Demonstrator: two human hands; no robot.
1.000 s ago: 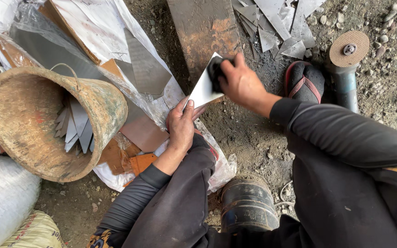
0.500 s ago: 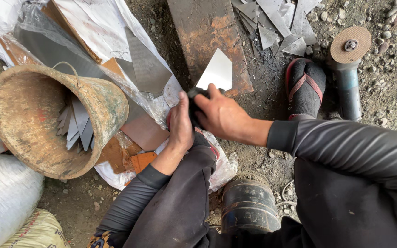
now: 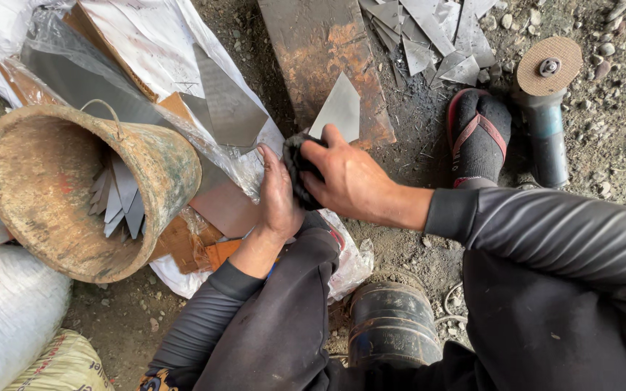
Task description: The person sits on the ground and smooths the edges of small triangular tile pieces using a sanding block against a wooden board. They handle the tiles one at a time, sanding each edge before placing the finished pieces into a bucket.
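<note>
My right hand [image 3: 353, 181] grips a black cloth [image 3: 296, 165] just above my knee. My left hand [image 3: 278, 194] lies flat against the cloth's left side, fingers straight and pointing away from me. A pale, pointed piece of sheet metal [image 3: 340, 108] lies loose on a rusty steel plate [image 3: 320, 51], just beyond my right fingertips and not touching either hand.
A worn bucket [image 3: 45, 152] on its side at the left holds several metal pieces [image 3: 114, 199]. Metal offcuts [image 3: 436, 36] are piled at the top. An angle grinder [image 3: 548, 108] lies beside my sandalled foot [image 3: 478, 134]. Sacks [image 3: 9, 304] sit lower left, a black cylinder [image 3: 393, 326] below.
My right hand set the pointed metal piece on the rusty plate and drew back with the black cloth to meet my left hand, which barely moved.
</note>
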